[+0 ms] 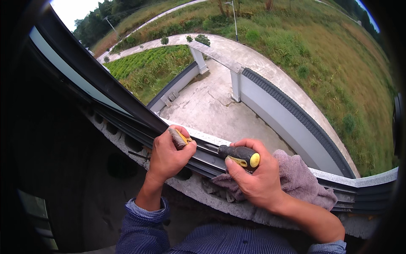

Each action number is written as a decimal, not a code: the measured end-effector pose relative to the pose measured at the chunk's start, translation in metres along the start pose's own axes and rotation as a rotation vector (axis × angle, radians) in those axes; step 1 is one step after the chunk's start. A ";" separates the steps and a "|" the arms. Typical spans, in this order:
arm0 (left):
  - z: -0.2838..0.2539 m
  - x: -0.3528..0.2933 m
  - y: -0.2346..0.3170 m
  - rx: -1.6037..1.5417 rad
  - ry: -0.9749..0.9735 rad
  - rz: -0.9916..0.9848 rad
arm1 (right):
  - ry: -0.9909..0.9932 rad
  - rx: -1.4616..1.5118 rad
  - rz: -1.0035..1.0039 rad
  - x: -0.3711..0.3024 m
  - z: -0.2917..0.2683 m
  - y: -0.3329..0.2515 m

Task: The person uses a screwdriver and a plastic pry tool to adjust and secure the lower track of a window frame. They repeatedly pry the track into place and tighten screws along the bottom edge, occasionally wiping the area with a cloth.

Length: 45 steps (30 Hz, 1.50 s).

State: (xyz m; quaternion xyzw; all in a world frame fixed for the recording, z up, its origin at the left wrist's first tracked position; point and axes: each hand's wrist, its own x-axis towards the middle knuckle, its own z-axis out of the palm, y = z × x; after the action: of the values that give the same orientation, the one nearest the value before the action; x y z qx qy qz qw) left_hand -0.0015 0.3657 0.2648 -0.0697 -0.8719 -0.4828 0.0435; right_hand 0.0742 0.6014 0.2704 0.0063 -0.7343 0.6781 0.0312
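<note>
Open window over a walled courtyard; dark window track (203,158) at centre. Left hand (169,156) clenched around small brush (178,138); at 3 o'clock, right hand (253,178) gripping black-and-yellow screwdriver (237,154) over pink cloth (300,180).

Both forearms are reaching up from the lower edge, sleeves of dark blue dotted fabric pushed back to the elbows. The left hand (169,154) is curling into a loose fist, knuckles up, thumb pressing across the top of the fingers. The right hand (253,175) is wrapping closed in a grip, thumb (235,166) lying forward along the top, wrist bending inward toward the left.
</note>
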 end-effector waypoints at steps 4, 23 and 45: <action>0.004 -0.002 0.012 -0.040 -0.071 -0.002 | 0.012 0.068 0.075 0.004 0.009 -0.001; 0.003 -0.058 0.027 -0.284 -0.029 0.186 | 0.037 0.140 -0.160 -0.031 -0.035 -0.028; 0.027 -0.169 0.003 -1.091 0.044 -0.399 | -0.473 -0.395 -1.063 -0.080 0.031 -0.001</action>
State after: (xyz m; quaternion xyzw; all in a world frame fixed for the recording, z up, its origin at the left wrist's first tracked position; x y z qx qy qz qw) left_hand 0.1650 0.3767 0.2284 0.0936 -0.4921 -0.8624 -0.0725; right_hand 0.1530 0.5673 0.2650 0.5159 -0.7296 0.4010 0.2019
